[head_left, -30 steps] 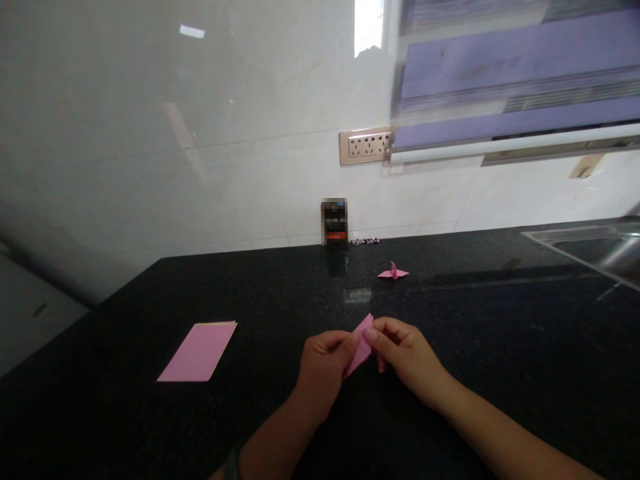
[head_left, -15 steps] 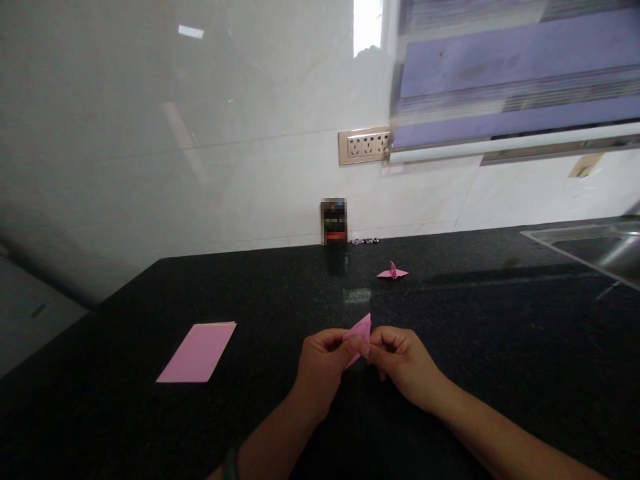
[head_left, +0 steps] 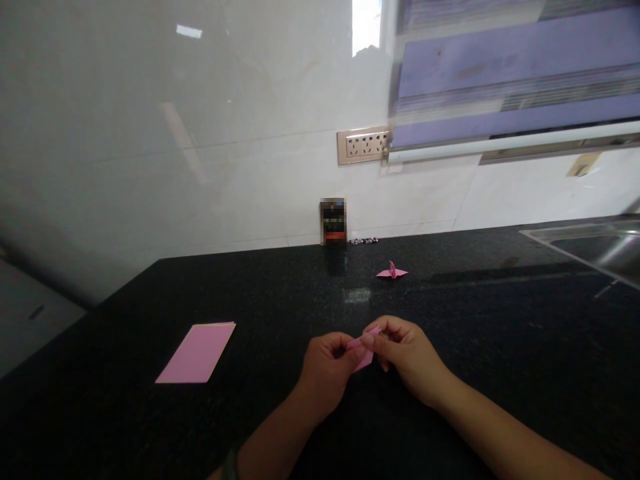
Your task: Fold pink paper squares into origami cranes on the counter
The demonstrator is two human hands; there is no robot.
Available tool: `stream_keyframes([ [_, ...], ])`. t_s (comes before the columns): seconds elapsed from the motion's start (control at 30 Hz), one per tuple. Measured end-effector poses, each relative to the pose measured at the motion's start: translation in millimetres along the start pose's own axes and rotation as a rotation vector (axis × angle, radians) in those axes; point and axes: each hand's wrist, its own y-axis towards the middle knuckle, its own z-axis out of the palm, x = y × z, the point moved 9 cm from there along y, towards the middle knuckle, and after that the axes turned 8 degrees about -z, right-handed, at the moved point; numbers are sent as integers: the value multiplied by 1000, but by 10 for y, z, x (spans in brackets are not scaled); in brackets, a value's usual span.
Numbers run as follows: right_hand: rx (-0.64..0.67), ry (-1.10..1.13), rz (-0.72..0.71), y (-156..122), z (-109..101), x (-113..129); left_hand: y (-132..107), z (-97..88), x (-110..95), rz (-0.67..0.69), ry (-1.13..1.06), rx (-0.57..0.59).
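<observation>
Both my hands meet over the black stone counter [head_left: 475,320] and pinch one small folded piece of pink paper [head_left: 364,351]. My left hand [head_left: 327,370] grips its left side with thumb and fingers closed. My right hand [head_left: 405,357] pinches its upper right part, fingers curled. Most of the paper is hidden between my fingers; only a thin edge and a lower flap show. A stack of flat pink paper sheets [head_left: 197,352] lies to the left of my hands. A finished pink paper crane [head_left: 392,271] stands farther back on the counter.
A small dark box [head_left: 333,221] leans against the white tiled wall, with a string of small beads [head_left: 364,241] beside it. A socket strip [head_left: 363,145] sits on the wall. A steel sink [head_left: 595,248] lies at the far right. The counter's left edge drops off near the paper stack.
The pink paper's upper point, sticking up a second ago, has been folded down between my fingers. My hands stayed in about the same spot.
</observation>
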Motion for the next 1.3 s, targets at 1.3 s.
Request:
stream_keyframes([
  [1.3,-136,-60,18,46,-217,-82,71,-121,78,-88,16,-62],
])
